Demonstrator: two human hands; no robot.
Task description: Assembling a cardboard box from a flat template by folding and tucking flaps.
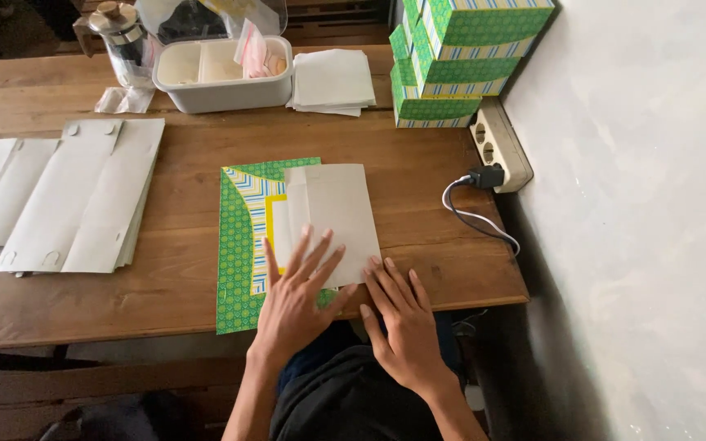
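Both hands press flat, fingers spread and gripping nothing, on a half-folded printed card sheet (243, 245) at the lower centre of the frame. The left hand (296, 298) lies on the white folded-over flap (332, 212), while the right hand (402, 322) sits just beside it, with its fingertips on the flap's lower right corner near the front edge of the bench (189, 269).

At the far left of the frame lies a pile of flat white card blanks (67, 192), unfolded and plain side up. Judging from that pile, a good many pieces are not yet folded. The sheet under the hands shows its green patterned side with a striped and yellow panel on the left, and its white flap is turned over towards the right; the fold looks only partly made, with the left portion lying open.

Along the top of the frame, from left to right, stand a glass jar (124, 41), a white plastic tub (222, 77) with small packets in it, and a stack of white paper (332, 82). At the upper right rises a stack of finished green boxes (451, 57), so several appear to be done. Right of those, a power strip (500, 143) with a plugged-in cable (475, 216) rests against the wall.
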